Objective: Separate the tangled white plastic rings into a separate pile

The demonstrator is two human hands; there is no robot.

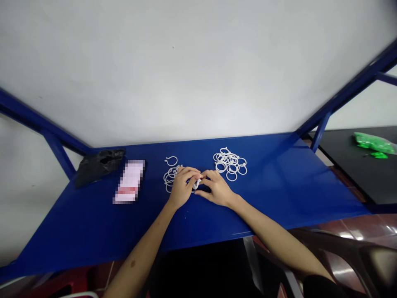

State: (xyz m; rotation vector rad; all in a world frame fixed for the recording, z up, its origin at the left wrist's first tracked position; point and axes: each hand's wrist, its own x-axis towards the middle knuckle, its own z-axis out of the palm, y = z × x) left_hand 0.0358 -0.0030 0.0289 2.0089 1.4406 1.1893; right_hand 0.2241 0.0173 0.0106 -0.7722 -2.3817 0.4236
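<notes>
My left hand (182, 185) and my right hand (216, 188) meet at the middle of the blue table (279, 194), fingers pinched together on one white plastic ring (197, 183) between them. Just left of my left hand lies a small pile of white rings (170, 176), partly hidden by the hand, with a single open ring (171, 160) behind it. A larger heap of white rings (230, 163) lies behind my right hand.
A black plastic bag (99, 164) and a blurred pink-and-white packet (129, 181) lie at the table's left. A black table (356, 165) to the right holds a green bag (374, 143). A white wall stands behind; dark chairs (356, 256) are at the lower right.
</notes>
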